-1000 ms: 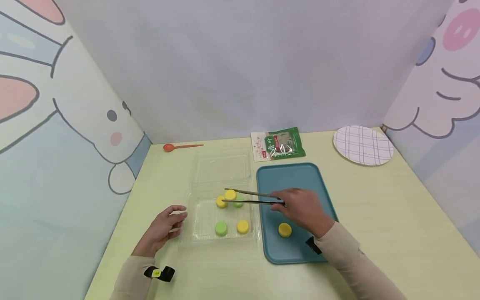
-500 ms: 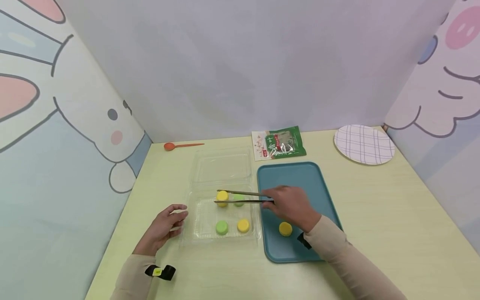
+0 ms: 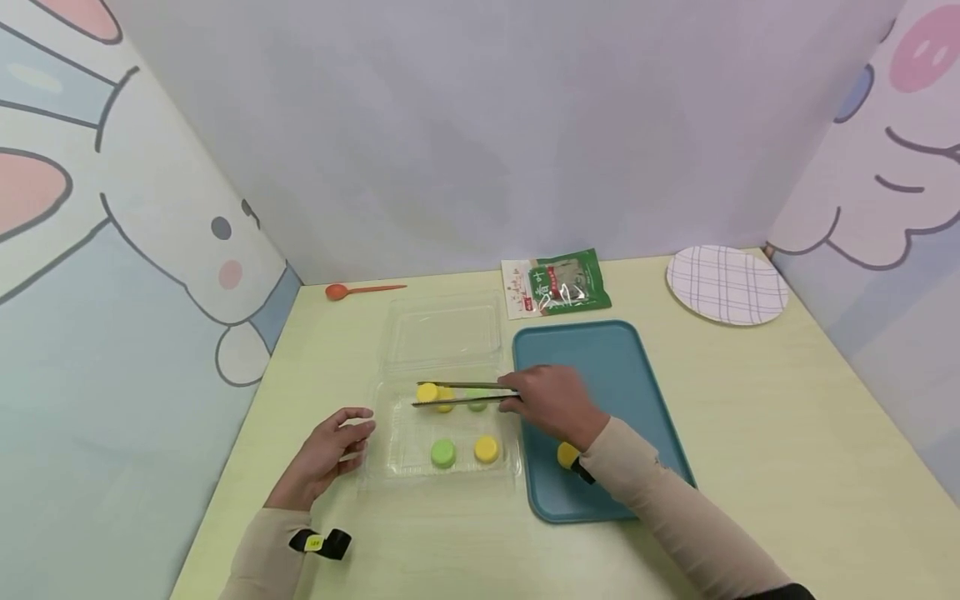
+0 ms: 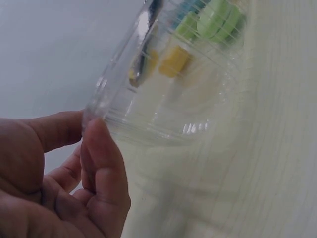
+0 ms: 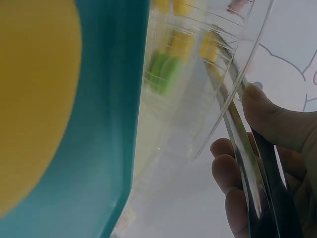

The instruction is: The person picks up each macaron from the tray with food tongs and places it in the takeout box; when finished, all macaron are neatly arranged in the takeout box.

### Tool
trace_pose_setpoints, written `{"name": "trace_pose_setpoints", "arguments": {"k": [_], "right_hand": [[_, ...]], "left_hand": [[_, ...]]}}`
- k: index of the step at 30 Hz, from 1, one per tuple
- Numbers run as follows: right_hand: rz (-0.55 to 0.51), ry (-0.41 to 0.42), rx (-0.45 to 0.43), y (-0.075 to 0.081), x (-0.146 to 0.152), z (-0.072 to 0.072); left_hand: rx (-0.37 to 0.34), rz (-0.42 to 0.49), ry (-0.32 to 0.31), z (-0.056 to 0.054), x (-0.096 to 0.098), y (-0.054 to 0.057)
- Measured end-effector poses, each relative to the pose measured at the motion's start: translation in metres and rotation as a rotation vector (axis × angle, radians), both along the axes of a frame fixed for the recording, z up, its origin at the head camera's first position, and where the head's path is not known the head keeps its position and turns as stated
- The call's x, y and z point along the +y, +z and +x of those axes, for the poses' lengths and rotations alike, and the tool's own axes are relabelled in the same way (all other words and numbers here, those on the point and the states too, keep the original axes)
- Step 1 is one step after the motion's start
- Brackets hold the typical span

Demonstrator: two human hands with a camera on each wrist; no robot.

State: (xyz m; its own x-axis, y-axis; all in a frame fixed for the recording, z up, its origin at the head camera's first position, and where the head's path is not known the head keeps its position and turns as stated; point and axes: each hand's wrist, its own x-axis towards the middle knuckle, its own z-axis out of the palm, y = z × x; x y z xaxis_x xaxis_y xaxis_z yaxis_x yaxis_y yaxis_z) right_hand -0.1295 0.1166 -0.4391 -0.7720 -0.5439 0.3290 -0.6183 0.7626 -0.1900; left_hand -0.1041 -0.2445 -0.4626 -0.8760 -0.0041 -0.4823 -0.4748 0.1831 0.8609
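My right hand [image 3: 553, 402] grips metal tongs [image 3: 468, 385], held out leftward over the clear plastic box [image 3: 397, 477]. Between the tong tips is a yellow macaron [image 3: 427, 392], also visible in the left wrist view. Just right of it sits another yellow macaron [image 3: 446, 402], partly covered by the tongs. A green macaron [image 3: 477, 404] lies behind the tongs too. In the box's near part are a green macaron [image 3: 443, 452] and a yellow macaron [image 3: 486, 449]. My left hand [image 4: 94, 183] pinches the box's left rim between thumb and finger.
Right of the box lies a blue tray [image 3: 585, 346] with one yellow macaron [image 3: 567, 454], partly hidden by my right wrist. The box's lid [image 3: 442, 333] lies folded back. Behind are an orange spoon [image 3: 337, 292], a green-and-white packet [image 3: 557, 283] and a checked plate [image 3: 726, 285].
My right hand has moved left with the tongs, carrying the yellow macaron past the one behind it towards the box's left side. The left hand stays at the rim.
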Motion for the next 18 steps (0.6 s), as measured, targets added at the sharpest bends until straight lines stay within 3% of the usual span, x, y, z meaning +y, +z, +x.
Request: {"name": "trace_pose_setpoints", "arguments": {"k": [18], "right_hand": [[0.107, 0.049, 0.029, 0.000, -0.036, -0.013]], "left_hand": [[0.002, -0.003, 0.000, 0.000, -0.001, -0.003]]}}
